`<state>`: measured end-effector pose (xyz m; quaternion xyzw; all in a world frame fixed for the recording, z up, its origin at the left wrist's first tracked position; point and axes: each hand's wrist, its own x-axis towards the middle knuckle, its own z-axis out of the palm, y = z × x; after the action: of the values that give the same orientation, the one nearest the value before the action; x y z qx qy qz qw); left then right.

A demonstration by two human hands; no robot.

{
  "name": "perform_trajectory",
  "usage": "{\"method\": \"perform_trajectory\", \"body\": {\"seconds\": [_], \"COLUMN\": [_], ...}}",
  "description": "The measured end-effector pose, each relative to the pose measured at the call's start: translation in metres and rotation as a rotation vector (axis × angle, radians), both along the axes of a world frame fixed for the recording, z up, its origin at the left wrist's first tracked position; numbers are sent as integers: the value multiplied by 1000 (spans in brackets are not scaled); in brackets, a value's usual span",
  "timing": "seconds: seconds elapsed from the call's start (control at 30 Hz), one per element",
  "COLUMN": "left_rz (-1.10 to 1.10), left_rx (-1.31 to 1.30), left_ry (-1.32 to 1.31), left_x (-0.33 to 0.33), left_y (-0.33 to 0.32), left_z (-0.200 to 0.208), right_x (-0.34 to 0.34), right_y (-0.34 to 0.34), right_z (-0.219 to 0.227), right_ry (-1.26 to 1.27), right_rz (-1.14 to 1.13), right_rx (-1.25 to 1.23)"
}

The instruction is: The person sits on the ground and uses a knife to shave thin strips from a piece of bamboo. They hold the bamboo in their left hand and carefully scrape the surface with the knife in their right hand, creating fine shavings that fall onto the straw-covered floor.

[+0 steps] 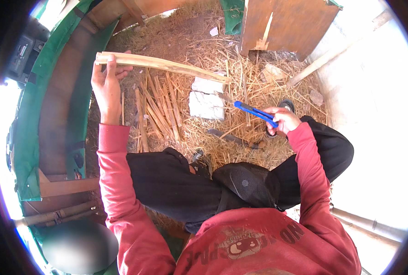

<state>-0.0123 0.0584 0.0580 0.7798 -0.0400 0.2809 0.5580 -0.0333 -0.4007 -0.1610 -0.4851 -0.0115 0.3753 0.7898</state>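
My left hand [108,82] is closed on one end of a long pale split-wood strip [167,66], thumb on its near side. The strip slants to the right, its far end reaching just above a white block [206,104]. In my right hand [281,121] is a blue utility knife [254,112], its blade out and pointing up-left toward the block. The blade and the strip look apart. A pile of split strips [160,107] lies on the ground left of the block. Between my feet and the block lies a dark flat blade-like tool [227,136].
Pale shavings [268,87] cover the ground around the block. A brown wooden panel [291,27] stands at the back right, with a pole [323,59] leaning by the white wall. Green sheeting and boards [57,105] line the left side. A stone [317,97] lies at right.
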Motion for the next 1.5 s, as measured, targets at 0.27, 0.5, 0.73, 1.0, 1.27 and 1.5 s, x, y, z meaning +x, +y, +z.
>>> {"method": "perform_trajectory", "body": {"seconds": [0.27,0.5,0.73,1.0,1.27,1.5], "left_rz": [-15,164,266,358,211,207], "left_rx": [93,303,362,282,171,99], "left_ry": [44,-43,-45,5,96,112], "left_x": [-24,-53,-71,-87,-102,-105], "left_y": [-39,-88,-89,-91,-93,-107], "left_z": [-50,-96,-86,-75,-78,-75], "right_x": [-11,-45,-48,-30,-64,-65], "right_y": [76,171,193,188,196,195], "right_z": [35,56,90,115,96,107], "right_ry": [-311,-694,-834,-1061,-961,-1024], "right_rz": [-128,-359,-189,-256,-166,-168], "right_rx": [-28,-398,-514,-433,-512,-593]}}
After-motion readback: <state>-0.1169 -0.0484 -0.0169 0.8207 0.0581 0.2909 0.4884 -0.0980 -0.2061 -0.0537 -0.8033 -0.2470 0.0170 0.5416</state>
